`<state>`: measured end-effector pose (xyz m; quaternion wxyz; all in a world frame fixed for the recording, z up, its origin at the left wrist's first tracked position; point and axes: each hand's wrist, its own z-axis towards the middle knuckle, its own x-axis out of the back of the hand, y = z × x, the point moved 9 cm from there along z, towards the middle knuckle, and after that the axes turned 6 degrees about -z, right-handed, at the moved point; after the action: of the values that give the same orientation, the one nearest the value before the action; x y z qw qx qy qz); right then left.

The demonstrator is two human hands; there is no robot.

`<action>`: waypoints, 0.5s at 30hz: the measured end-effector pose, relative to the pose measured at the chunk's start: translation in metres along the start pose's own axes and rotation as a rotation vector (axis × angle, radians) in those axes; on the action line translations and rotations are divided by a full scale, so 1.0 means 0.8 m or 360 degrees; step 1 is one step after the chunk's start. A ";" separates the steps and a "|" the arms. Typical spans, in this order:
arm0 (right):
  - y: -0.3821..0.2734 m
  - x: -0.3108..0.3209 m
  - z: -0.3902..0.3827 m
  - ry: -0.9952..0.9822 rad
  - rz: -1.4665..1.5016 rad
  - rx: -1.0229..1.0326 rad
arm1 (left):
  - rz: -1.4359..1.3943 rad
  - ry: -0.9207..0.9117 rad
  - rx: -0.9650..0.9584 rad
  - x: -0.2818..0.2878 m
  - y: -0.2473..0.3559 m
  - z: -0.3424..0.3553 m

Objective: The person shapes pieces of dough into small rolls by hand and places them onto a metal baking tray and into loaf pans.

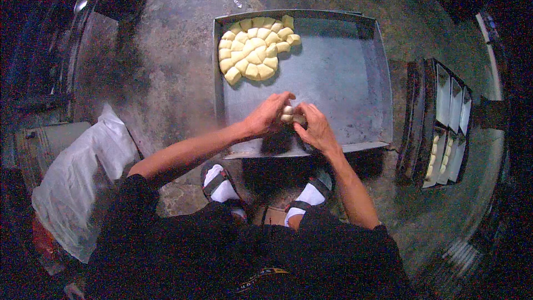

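Over the front part of a large metal tray (355, 66), my left hand (269, 112) and my right hand (315, 128) come together around a few small pale dough pieces (287, 115), fingers closed on them. My left hand holds them from the left, my right from the right; their undersides and some fingertips are hidden. In the tray's back left corner lies a tight cluster of several cut pale yellow dough pieces (252, 50).
At the right stand metal loaf pans (443, 94), some holding rows of dough (445, 155). At the left a white plastic sheet (83, 183) drapes beside a container (61, 139). My sandalled feet (222, 189) are below the tray.
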<state>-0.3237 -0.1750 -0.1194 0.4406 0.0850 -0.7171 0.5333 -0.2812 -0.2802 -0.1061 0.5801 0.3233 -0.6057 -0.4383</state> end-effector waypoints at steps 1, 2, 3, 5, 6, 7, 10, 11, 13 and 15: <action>-0.001 -0.001 0.003 0.0000 0.0032 -0.0014 | -0.0077 0.0051 0.0005 0.009 0.005 -0.001; -0.001 -0.001 0.005 0.0002 0.0064 -0.0027 | -0.0114 0.0027 0.0362 0.011 -0.013 -0.008; -0.002 0.003 0.004 0.0011 0.0088 -0.0054 | -0.0051 -0.0047 0.0260 0.012 -0.008 -0.006; -0.004 0.002 0.005 0.0002 -0.0121 0.0074 | 0.0130 -0.0145 0.0054 0.016 0.002 0.000; -0.005 -0.001 0.005 -0.0007 -0.0219 0.0144 | 0.0250 -0.0163 -0.0039 0.016 0.006 -0.001; -0.019 0.011 0.011 0.0044 -0.0219 0.0206 | 0.0439 -0.0110 -0.0104 0.022 0.012 -0.005; -0.048 0.115 0.008 0.0209 -0.0192 0.0229 | 0.0467 0.0135 -0.0123 0.076 0.084 -0.001; -0.062 0.164 0.008 0.0257 -0.0140 0.0162 | 0.0394 0.0293 -0.0064 0.115 0.110 -0.005; -0.137 0.287 -0.017 0.0575 -0.0292 0.0168 | 0.0185 0.0594 -0.0007 0.186 0.163 -0.007; -0.215 0.352 -0.058 0.0807 -0.0653 0.0409 | -0.0105 0.0866 -0.0063 0.229 0.197 -0.015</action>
<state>-0.3651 -0.1098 0.2042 0.6885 0.1470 -0.4797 0.5238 -0.2723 -0.3831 0.1131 0.7132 0.4373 -0.4079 -0.3656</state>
